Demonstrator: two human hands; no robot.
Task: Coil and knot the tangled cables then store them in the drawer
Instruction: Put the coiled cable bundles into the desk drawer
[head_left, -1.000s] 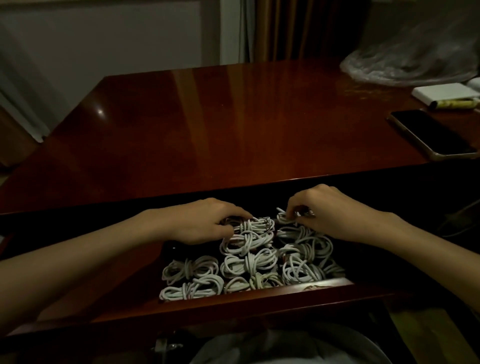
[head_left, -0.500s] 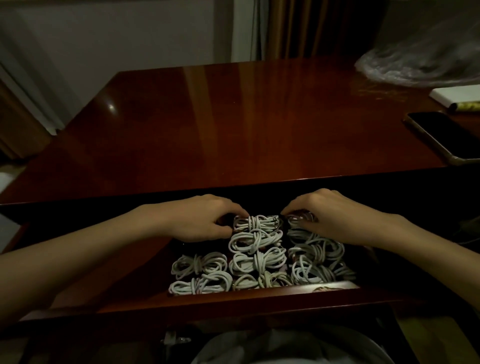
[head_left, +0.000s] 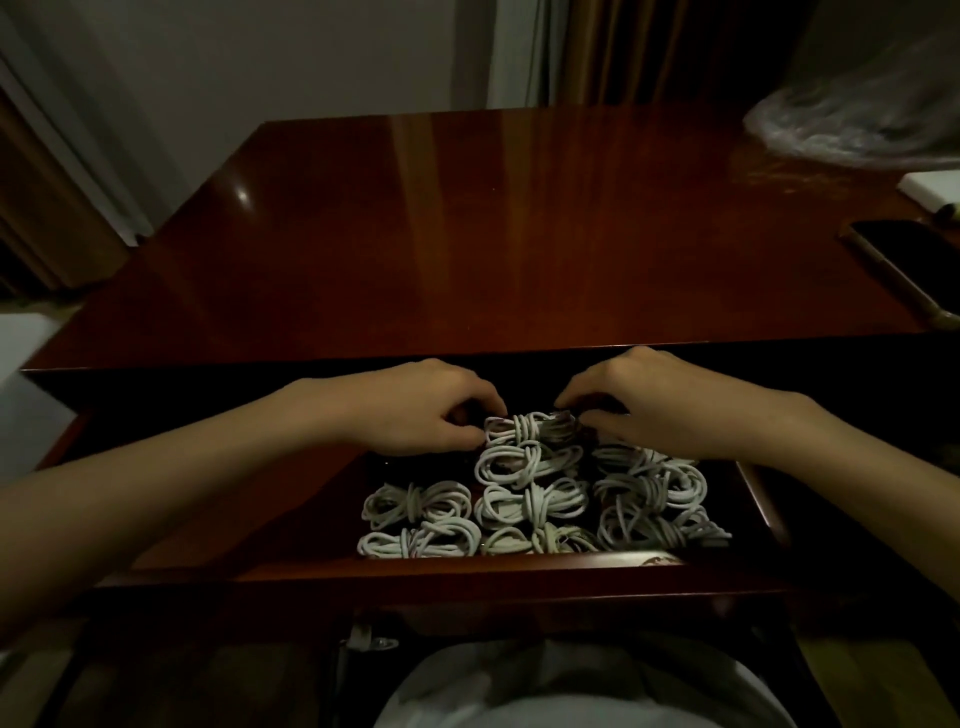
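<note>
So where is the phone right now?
In the head view the phone lies on the desk at the far right edge, just in front of a white box, away from both hands.

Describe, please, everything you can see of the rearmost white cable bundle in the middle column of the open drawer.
The rearmost white coiled cable bundle is thin cord looped flat and cinched at its waist by several wraps. It lies crosswise in the open reddish wooden drawer, against the bundle in front. The left hand pinches its left end; the right hand touches its right end.
</note>
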